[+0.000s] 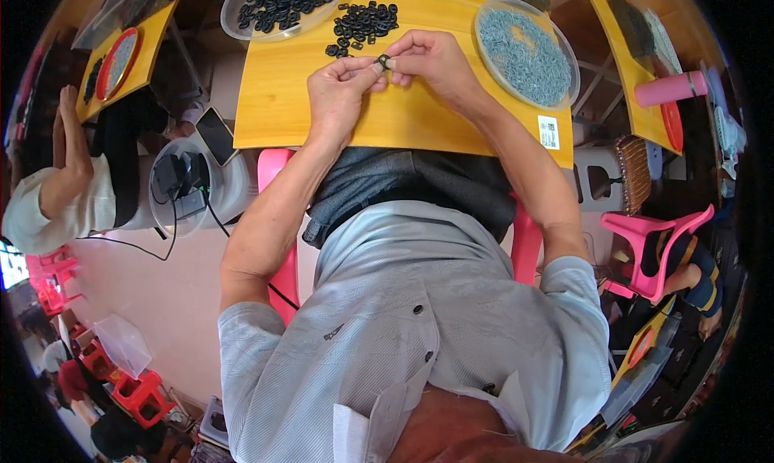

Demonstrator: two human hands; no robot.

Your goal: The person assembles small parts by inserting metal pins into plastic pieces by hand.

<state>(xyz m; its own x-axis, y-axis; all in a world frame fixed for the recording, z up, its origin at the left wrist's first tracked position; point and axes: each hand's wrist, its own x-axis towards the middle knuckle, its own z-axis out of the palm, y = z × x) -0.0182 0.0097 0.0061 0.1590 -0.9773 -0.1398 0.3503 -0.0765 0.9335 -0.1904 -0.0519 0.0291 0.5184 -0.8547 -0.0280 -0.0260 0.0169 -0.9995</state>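
Over the yellow table (274, 100), my left hand (339, 96) and my right hand (435, 64) meet fingertip to fingertip. Both pinch one small black ring-shaped part (384, 60), partly covered by the thumbs. Whether a smaller piece sits in it is too small to tell. Just beyond my fingers lies a loose pile of small black oval parts (367, 21). More of the same fill a clear round tub (228, 21) at the far left. To the right of my right hand, another clear round tub (574, 84) holds many thin blue-grey, screw-like metal pieces (516, 56).
A white label (548, 132) marks the table's near right corner. On the left, a phone (215, 136) and a clear tub of black adapters and cables (179, 185) rest on a stool. A pink bottle (671, 89) lies on the right-hand table. A person's arm (74, 140) shows at left.
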